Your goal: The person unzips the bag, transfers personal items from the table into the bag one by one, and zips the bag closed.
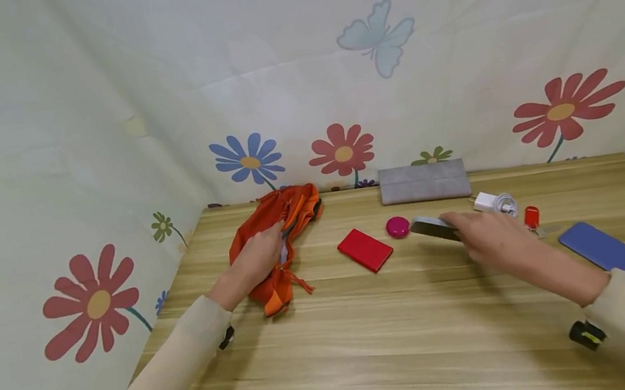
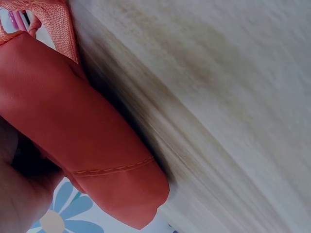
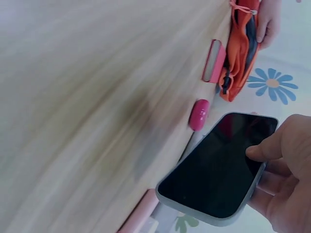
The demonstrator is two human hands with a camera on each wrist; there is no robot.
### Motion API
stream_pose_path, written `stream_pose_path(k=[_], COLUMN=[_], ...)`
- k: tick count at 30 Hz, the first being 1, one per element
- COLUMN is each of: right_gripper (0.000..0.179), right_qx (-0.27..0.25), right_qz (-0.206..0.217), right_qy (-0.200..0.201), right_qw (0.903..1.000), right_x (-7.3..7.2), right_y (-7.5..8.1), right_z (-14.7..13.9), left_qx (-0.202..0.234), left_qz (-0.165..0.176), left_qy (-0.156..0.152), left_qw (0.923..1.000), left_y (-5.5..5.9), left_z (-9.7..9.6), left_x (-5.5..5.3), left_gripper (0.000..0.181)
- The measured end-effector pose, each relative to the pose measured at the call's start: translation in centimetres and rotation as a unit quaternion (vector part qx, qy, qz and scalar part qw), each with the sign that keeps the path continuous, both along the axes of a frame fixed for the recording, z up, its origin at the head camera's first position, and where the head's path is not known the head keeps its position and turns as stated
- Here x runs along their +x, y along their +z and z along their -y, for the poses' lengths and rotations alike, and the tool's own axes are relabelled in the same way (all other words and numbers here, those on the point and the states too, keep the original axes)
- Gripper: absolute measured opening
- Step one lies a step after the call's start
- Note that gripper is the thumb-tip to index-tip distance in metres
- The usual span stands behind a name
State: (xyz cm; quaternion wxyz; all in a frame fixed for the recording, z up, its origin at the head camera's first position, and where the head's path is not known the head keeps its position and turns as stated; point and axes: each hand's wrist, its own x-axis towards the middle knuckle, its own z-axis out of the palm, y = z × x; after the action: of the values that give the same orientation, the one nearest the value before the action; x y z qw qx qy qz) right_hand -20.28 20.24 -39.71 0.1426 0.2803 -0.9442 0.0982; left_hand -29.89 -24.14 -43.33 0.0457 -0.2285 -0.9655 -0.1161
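Note:
My right hand (image 1: 492,237) holds a smartphone (image 3: 221,162) above the table, thumb on its dark screen and fingers behind its light-coloured edge. At the left, my left hand (image 1: 261,255) grips an orange bag (image 1: 253,226), which lies slumped with its zipped opening facing right. In the left wrist view the bag's stitched end (image 2: 119,179) hangs just over the wood, and part of the hand (image 2: 24,199) shows at the edge. Between the two hands lie a red booklet (image 1: 365,250) and a round magenta case (image 1: 398,227), the latter close to the phone's tip.
A grey flat pouch (image 1: 424,183) stands at the table's back edge. Right of my right hand are a white charger with coiled cable (image 1: 493,203), a small red item (image 1: 531,217) with metal keys and a blue card holder (image 1: 606,248). Flower-printed cloth walls enclose the table.

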Motion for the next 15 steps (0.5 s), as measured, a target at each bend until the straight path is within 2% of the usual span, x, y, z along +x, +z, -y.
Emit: stream_pose_path(k=[9,15], right_gripper=[0.033,0.033], right_qx=[-0.055,-0.088], right_qz=[0.036,0.043], right_qy=[-0.001,0.020], right_qw=[0.9978,0.9950], right_x=[-0.4,-0.8], right_y=[1.3,1.8], right_z=[1.3,1.7], left_qx=[0.001,0.004], left_qz=[0.004,0.004], left_qy=[0.001,0.001], left_qw=[1.0000,1.0000], left_y=[-0.1,-0.1], left_z=[-0.1,-0.2], left_x=[0.1,0.1], left_gripper=[0.041,0.041])
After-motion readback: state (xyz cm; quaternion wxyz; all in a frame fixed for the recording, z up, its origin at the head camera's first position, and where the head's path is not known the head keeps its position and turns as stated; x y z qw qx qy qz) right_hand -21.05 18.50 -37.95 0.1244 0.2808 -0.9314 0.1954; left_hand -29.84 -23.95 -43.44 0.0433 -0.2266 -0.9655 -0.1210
